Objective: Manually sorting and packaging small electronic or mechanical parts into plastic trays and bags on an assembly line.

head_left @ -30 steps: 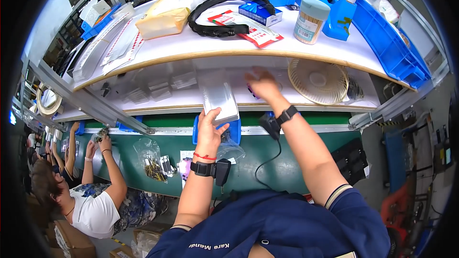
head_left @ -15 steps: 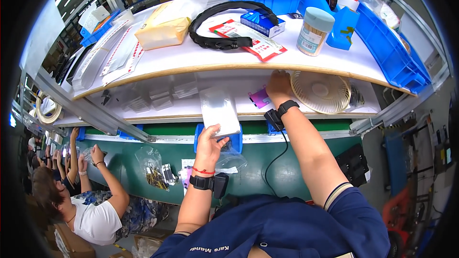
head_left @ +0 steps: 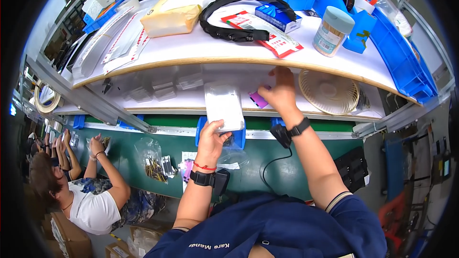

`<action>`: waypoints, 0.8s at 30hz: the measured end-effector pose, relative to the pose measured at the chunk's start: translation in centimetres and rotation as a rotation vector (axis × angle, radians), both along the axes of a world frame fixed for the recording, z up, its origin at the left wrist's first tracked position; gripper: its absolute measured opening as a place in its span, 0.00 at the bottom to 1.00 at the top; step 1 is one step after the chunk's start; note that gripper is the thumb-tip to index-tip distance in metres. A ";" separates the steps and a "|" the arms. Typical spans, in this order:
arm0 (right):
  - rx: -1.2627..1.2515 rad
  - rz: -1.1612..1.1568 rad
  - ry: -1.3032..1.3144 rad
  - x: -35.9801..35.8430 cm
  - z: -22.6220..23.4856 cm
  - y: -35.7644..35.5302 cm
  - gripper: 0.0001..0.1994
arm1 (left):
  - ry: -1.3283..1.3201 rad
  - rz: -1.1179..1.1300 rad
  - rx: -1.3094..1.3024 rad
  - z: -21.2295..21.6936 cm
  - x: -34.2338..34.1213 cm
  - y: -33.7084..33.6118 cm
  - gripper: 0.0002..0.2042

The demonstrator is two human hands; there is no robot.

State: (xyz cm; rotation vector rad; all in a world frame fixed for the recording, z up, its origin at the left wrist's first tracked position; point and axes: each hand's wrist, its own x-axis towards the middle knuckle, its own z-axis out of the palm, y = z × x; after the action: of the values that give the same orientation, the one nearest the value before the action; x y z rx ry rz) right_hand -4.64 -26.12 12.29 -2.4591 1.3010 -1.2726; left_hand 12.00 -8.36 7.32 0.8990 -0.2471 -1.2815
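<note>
My left hand [head_left: 210, 139] grips the near end of a stack of clear plastic trays [head_left: 224, 107], thumb on top and fingers beneath. The stack is held in front of the lower shelf [head_left: 191, 108]. My right hand [head_left: 282, 91] reaches over that shelf, its thumb apart from the fingers and nothing visible between them. Its thumb is next to a flat purple piece [head_left: 259, 99]; whether they touch I cannot tell. The upper shelf's edge is close above the fingertips. To the right of this hand sits a round cream plastic basket [head_left: 330, 91].
Above, the upper shelf [head_left: 191, 52] carries a black braided band [head_left: 229, 32], a toothpick jar [head_left: 333, 32] and blue bins [head_left: 401, 50]. More clear trays [head_left: 164, 91] lie on the lower shelf. Bagged parts [head_left: 154, 165] rest on the green bench. A co-worker [head_left: 91, 198] sits at left.
My right hand has drawn back slightly from deeper on the lower shelf, and its thumb now extends toward the purple piece. My left hand keeps its grip on the stack. The view has shifted slightly.
</note>
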 end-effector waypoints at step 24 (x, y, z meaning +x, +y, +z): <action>-0.174 0.100 -0.235 -4.5 0.9 10.5 0.22 | -0.001 -0.001 0.010 0.4 0.0 -0.2 0.14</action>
State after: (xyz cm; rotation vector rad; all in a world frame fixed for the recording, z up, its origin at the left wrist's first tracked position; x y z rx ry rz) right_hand -9.14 -15.58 13.17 -2.3557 1.0374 -1.6517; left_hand 12.03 -8.51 7.71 0.9079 -0.2418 -1.2839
